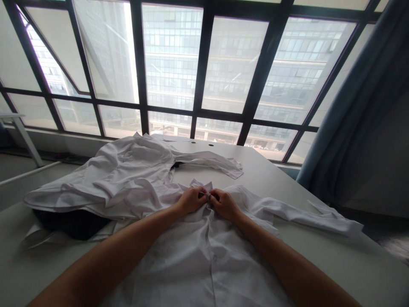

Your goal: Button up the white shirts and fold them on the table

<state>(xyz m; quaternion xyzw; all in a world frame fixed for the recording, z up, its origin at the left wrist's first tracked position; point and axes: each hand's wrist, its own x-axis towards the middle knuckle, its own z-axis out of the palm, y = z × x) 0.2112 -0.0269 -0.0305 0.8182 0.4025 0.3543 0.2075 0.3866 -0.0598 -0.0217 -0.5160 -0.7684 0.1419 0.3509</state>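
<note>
A white button-up shirt (183,249) lies front up on the table, its collar (204,184) at the far end and its placket running down toward me. Just below the collar, my left hand (192,199) pinches one edge of the shirt front. My right hand (224,204) pinches the other edge, and the fingertips of both hands almost meet there. Any button between the fingers is too small to make out. One sleeve (297,212) stretches out to the right across the tabletop.
More white shirts (128,164) are piled at the left, with a dark cloth (72,224) showing underneath. The white table (255,168) reaches toward large framed windows (172,59). A blue-grey curtain (348,111) hangs at the right, and a white table leg (28,143) stands at the far left.
</note>
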